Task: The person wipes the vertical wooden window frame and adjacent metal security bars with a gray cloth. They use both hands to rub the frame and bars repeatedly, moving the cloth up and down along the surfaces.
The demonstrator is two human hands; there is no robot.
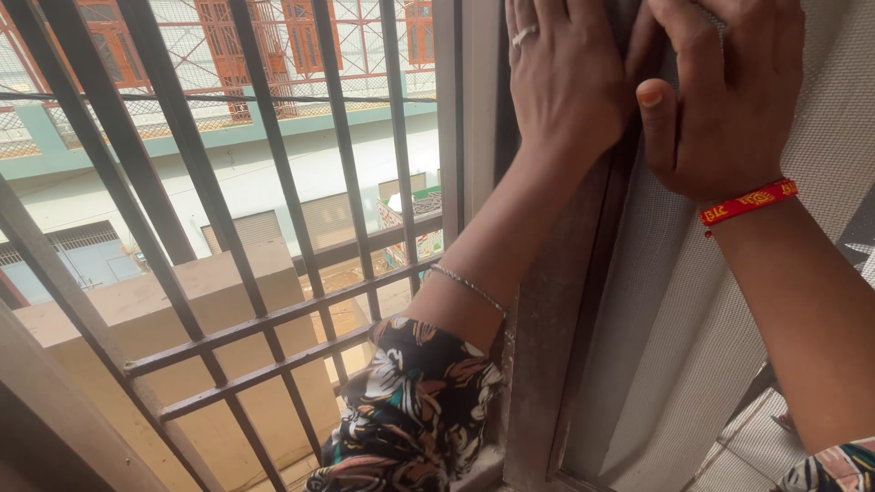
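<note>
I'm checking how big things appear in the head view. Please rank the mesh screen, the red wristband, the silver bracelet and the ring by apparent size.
1. Mesh screen, by far the largest.
2. Red wristband and silver bracelet: their visible parts look alike in length, so unranked; the band is wider.
3. Ring, smallest.

No packages, labels, signs, screens in view.

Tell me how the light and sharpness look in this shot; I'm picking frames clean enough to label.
Head view: bright daylight comes through the grey metal window bars, and the pale building wall outside looks near washed out. The left hand and right hand, pressed on the grey mesh window screen, are evenly lit and sharp. The dusty window frame lies in soft shade. No strong glare or motion blur shows.
</note>
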